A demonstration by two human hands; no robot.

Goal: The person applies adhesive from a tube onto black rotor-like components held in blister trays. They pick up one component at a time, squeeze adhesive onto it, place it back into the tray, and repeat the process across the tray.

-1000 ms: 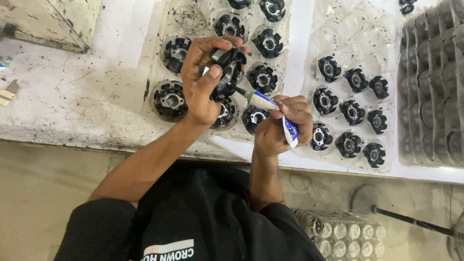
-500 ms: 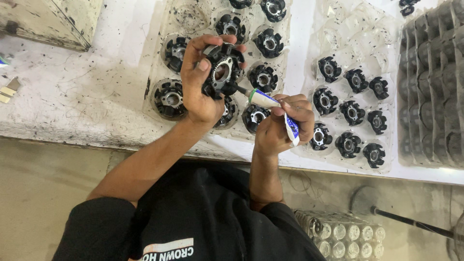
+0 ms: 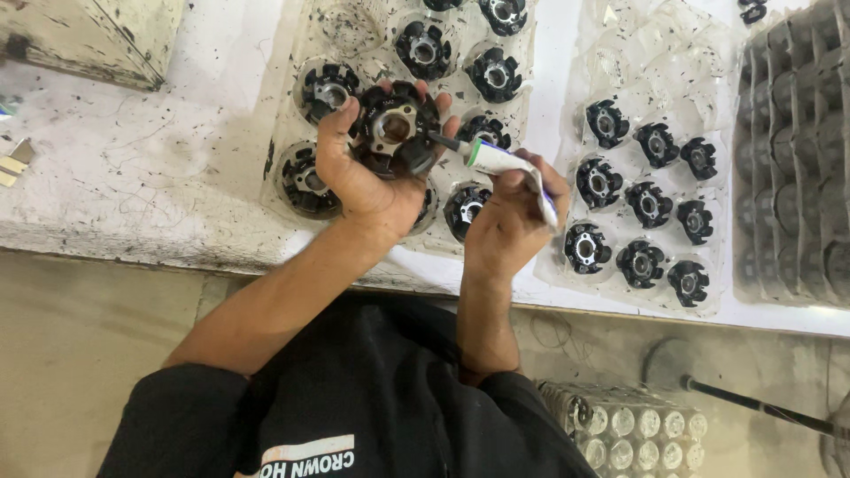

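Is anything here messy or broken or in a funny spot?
Nothing looks broken. The left hand holds a black round part, and the right hand points a small tube at it. The white table is scuffed and speckled with dark marks. One loose black part lies outside the clear trays.

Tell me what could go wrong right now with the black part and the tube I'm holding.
1. The nozzle of the small white squeeze tube in the right hand points at the rim of the round black part with a metal centre; a hard squeeze could smear its contents onto the left hand.
2. The part is gripped only at its edges above the clear plastic tray; a slip could drop it onto the other parts there.
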